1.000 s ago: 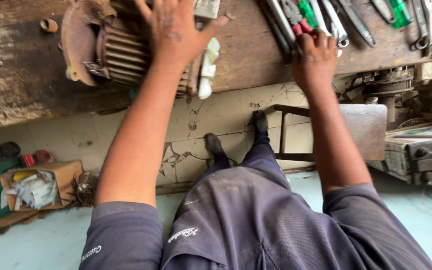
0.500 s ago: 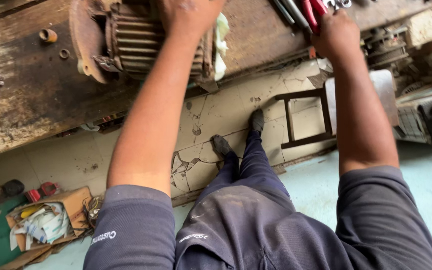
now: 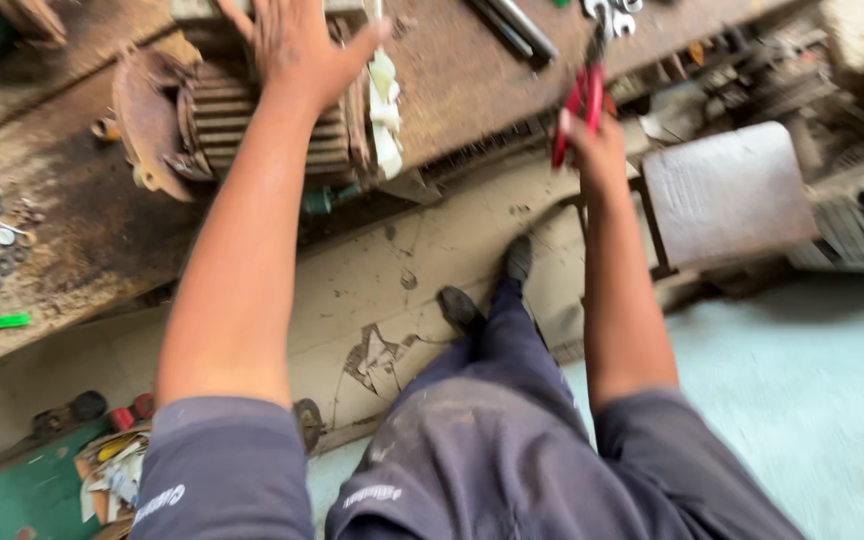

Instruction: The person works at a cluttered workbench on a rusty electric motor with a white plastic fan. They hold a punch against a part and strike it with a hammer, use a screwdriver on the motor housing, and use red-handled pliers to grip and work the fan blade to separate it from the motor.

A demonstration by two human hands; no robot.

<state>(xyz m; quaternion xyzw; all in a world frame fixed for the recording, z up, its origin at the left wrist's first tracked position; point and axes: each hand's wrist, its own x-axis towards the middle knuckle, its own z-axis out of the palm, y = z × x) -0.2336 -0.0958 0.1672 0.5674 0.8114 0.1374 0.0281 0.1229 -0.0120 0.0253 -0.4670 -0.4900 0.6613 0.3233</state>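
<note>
L hand (image 3: 297, 45) flat on motor (image 3: 242, 130), fingers splayed – R hand (image 3: 592, 145) fingers gripping red-handled pliers (image 3: 580, 100).

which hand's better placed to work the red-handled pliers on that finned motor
Right, probably. The right hand already grips the red-handled pliers, lifted off the workbench. The left hand lies flat on the finned motor, steadying it.

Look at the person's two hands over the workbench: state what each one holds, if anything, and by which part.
The right hand grips red-handled pliers by the handles. The left hand holds nothing; it lies flat on the finned electric motor.
</note>
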